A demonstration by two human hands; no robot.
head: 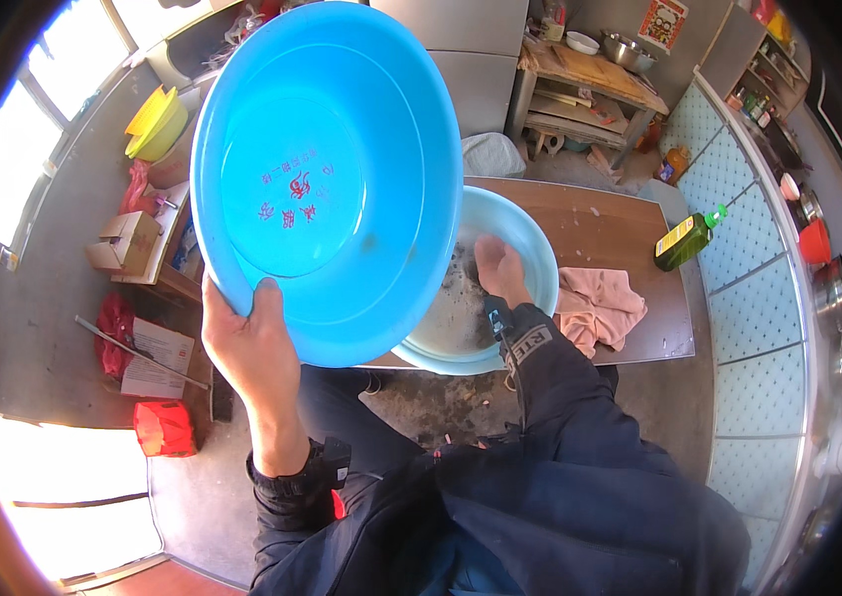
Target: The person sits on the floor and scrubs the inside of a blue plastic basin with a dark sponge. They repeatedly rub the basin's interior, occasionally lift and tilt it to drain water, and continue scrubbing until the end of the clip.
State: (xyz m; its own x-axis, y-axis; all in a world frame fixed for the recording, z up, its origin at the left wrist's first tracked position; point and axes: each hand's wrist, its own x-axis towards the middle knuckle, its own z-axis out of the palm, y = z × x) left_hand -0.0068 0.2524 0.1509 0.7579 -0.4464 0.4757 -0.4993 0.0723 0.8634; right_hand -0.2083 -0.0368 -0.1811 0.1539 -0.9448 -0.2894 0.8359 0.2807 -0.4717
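Note:
My left hand (253,343) grips the rim of a large blue plastic basin (391,261), thumb on the inside wall, and holds it up and tilted. The basin bears red printed writing on its bottom. To the right, a pale blue basin (542,261) with murky, sudsy water stands on a low wooden table (614,223), partly hidden behind the raised basin. My right hand (501,270) is inside the pale basin, near its right wall; whether it holds anything is unclear. A pink cloth (603,305) lies crumpled on the table just right of the pale basin.
A green dish-soap bottle (689,240) with a pump top is at the table's right side. Light blue tiled cabinets (756,298) run along the right. A cardboard box (127,242) and a red container (165,428) are at the left. A wooden bench (592,71) stands beyond the table.

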